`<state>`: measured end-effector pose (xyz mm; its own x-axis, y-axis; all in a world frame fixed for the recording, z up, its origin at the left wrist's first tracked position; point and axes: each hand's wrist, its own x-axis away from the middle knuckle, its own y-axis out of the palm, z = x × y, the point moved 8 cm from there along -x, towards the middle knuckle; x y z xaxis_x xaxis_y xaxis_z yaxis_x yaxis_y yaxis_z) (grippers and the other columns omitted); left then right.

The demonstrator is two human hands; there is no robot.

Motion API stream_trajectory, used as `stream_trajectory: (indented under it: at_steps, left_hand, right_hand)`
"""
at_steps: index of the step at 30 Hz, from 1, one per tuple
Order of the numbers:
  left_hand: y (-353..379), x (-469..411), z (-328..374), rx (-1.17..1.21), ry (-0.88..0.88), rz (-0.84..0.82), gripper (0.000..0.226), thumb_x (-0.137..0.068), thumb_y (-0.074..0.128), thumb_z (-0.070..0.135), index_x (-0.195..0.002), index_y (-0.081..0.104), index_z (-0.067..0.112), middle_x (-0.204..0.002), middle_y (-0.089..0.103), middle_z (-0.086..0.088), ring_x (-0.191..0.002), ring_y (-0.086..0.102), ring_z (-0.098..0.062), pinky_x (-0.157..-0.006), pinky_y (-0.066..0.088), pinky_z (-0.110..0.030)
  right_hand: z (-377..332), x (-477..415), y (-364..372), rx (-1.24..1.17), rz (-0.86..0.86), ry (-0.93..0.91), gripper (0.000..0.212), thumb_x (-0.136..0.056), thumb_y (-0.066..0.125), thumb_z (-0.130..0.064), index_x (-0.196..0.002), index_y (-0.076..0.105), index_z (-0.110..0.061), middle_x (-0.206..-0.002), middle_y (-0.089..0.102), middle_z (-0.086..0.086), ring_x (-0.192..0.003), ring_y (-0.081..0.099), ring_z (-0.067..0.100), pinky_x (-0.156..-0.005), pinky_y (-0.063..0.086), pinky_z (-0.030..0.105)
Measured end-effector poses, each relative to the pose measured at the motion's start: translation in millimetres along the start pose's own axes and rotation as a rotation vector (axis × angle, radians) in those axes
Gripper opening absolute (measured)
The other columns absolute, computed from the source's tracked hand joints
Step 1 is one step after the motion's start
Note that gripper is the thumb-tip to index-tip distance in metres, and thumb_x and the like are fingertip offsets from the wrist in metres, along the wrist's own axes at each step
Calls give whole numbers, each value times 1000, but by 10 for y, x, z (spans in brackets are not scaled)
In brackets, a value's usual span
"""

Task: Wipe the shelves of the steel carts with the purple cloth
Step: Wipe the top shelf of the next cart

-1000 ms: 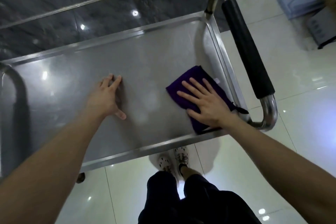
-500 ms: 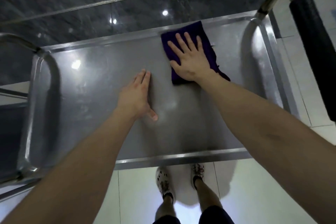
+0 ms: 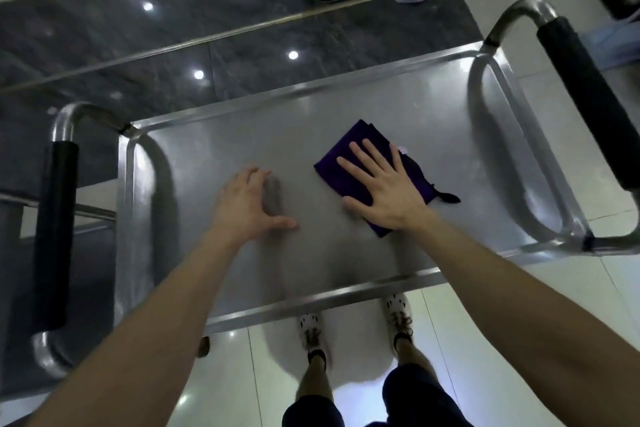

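**Head view: wiping the cart's top shelf, mid-stroke**

Pressing the purple cloth [image 3: 348, 139] flat against the top shelf [image 3: 225, 146] of the steel cart with the right hand [image 3: 384, 192], with fingers [image 3: 363, 157] straight and spread wide over the fabric, curling round nothing. Keeping the folded cloth right of the shelf's middle, about midway between near and far rims, with a dark tag trailing off its right edge. Bracing the left hand [image 3: 244, 206] on bare steel just left of the cloth and apart from it, with fingertips [image 3: 257, 174] bent down a little and thumb stretched towards the cloth, holding nothing. Standing at the near rim, with shoes [image 3: 311, 324] showing on the pale tiles below.

Working, by the look of it, through the top shelf. Calling next, most likely, for sliding the cloth under even palm pressure into the stretches away from it: the left end by the left handle [image 3: 55, 218] and the rounded corners beside the right handle [image 3: 588, 97]. Calling also for shifting the bracing hand, so as to cover the steel beneath it. Saying nothing of any lower shelves, hidden under this one.
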<state>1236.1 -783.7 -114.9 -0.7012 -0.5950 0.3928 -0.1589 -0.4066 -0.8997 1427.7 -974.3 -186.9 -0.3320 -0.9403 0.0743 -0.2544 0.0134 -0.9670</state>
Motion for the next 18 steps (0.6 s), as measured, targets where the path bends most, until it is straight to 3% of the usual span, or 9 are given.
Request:
stream_trajectory:
  at_steps: [6, 13, 18]
  left_hand:
    - [-136, -66, -737, -233, 64, -124, 137, -54, 102, 61, -170, 33, 34, -175, 29, -10, -159, 32, -34, -130, 29, -47]
    - [-81, -213, -930, -139, 134, -137, 137, -56, 103, 59, -171, 31, 38, -174, 29, -7, -156, 31, -34, -128, 33, -43]
    - [-156, -349, -951, -117, 137, -98, 137, -55, 102, 60, -170, 29, 45, -175, 25, 2, -158, 28, -28, -125, 39, -46]
  right_hand:
    - [117, -76, 108, 10, -67, 313, 77, -104, 17, -83, -171, 4, -48, -181, -10, -7, -165, -21, 14, -130, -14, 60]
    - [355, -865, 13, -31, -10, 548, 80, -99, 13, -84, -171, 6, -48, -182, -8, -5, -167, -13, 20, -129, -20, 58]
    - [367, -2004, -51, -36, -65, 451, 81, -97, 11, -83, -170, 3, -49, -181, -13, -4, -166, -17, 22, -127, -22, 60]
